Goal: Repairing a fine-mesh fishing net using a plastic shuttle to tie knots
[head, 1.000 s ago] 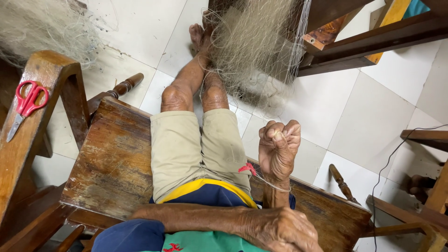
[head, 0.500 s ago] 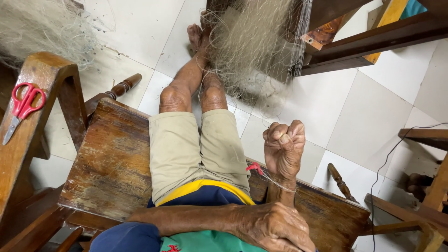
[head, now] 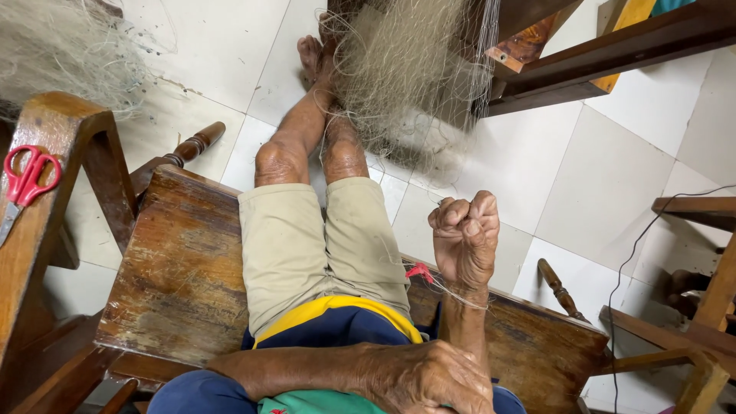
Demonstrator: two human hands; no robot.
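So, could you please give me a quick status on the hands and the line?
Right hand fisted, raised, pulling thin line. Left hand resting across the lap. Fishing net bunched over the feet, nothing blocking.

Wooden bench [head: 176, 284]: worn, scratched varnish, dull with pale scuffed patches. Fishing net [head: 414, 69]: fine, pale, translucent filament, tangled and wispy. Floor [head: 606, 176]: smooth, glossy white tiles with thin grout lines. Shorts [head: 322, 245]: matt beige woven cloth, creased. Scissors [head: 27, 184]: glossy red plastic handles, metal blades. Surrounding chair frames [head: 583, 65]: dark, polished wood with a slight sheen.
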